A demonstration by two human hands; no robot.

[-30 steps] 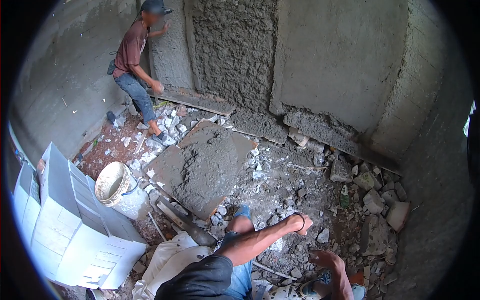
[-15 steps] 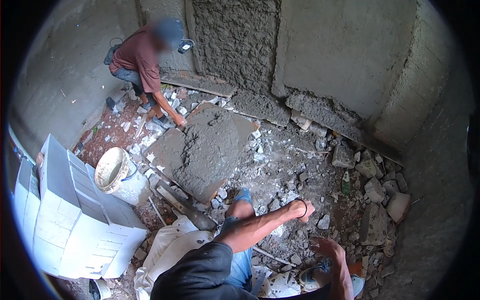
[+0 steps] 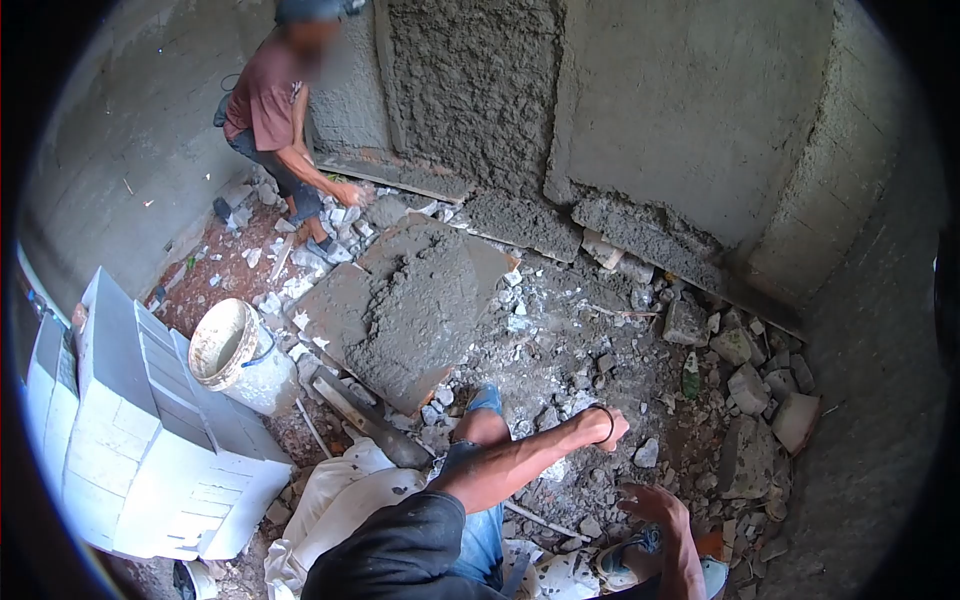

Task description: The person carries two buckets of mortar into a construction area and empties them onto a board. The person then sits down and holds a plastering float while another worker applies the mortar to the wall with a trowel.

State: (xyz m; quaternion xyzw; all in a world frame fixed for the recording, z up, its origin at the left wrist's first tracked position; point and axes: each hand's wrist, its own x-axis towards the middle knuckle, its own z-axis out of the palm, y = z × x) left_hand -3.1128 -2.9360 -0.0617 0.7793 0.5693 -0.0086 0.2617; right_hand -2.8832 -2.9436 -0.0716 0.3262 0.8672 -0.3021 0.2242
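Note:
My left hand (image 3: 609, 430), with a black band at the wrist, hangs over the rubble floor. Its fingers are curled into a loose fist, and nothing shows in it. Lower and to the right is my right hand (image 3: 655, 506), its fingers loosely bent and apart, holding nothing visible. Both hands are clear of the grey stones (image 3: 647, 453) beneath them. Ahead, a mound of wet mortar (image 3: 415, 320) lies on a flat board (image 3: 325, 300). Beyond the board a co-worker (image 3: 270, 110) bends forward, one blurred hand (image 3: 352, 193) near the mortar-covered plank along the wall.
A white bucket (image 3: 265, 375) stands left of the mortar board, beside stacked pale blocks (image 3: 110, 420). White sacks (image 3: 345, 490) and a wooden post (image 3: 370, 420) lie by my leg. Broken blocks (image 3: 750, 455) line the right wall. Planks with mortar (image 3: 520, 218) edge the back wall.
The co-worker has straightened up somewhat, and the working hand has moved from the board's edge up toward the back wall. My hands have barely shifted.

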